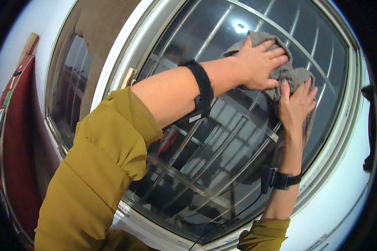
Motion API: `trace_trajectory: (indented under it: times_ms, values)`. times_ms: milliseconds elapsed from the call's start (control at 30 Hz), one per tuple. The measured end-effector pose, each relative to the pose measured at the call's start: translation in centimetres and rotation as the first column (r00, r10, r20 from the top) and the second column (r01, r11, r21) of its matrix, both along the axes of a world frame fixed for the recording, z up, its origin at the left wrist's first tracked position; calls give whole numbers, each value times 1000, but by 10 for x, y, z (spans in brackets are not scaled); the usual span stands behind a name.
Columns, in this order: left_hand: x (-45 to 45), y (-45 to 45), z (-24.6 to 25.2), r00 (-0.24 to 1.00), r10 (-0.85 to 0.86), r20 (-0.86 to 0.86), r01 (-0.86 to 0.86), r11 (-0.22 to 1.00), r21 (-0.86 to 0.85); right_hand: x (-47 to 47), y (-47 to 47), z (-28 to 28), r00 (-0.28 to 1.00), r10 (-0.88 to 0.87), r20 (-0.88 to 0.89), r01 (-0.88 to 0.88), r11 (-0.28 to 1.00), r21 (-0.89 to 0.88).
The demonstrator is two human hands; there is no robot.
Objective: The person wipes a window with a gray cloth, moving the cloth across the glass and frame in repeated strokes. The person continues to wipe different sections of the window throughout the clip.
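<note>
A bunched grey cloth (298, 76) lies against the window glass (182, 59) in the upper right of the view. My left hand (261, 64) is spread flat over the cloth's upper part, its fingers reaching across the fabric and its thumb pointing right. Just below and to the right, my right hand (297, 103) presses on the cloth's lower fold, thumb up beside my left thumb. Whether the fabric is one piece or two, I cannot tell. Black straps with small devices circle my left forearm (202, 81) and my right wrist (284, 181).
Metal bars (215, 29) show through the glass, mixed with reflections. Around the pane runs a pale window frame (341, 125), with a latch (129, 77) on its left side. A dark red upright panel (20, 131) stands at the left, small items along its top. A thin black cable (253, 204) hangs below my right wrist.
</note>
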State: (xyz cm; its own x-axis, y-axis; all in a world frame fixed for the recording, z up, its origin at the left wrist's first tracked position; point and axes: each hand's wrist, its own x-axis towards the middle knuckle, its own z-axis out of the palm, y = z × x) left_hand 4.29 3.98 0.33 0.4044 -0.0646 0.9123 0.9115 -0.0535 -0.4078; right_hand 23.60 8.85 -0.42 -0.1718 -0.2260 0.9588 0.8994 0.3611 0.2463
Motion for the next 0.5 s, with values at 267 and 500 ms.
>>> trace_trajectory:
  times_ms: [267, 500]
  values:
    - [-102, -12, 22, 974, 114, 193, -123, 992, 32, -111, -15, 51, 991, 13, 136, -25, 996, 88]
    - [-172, -29, 25, 939, 185, 289, -188, 982, -20, -183, -27, 82, 935, -21, 355, -37, 987, 156]
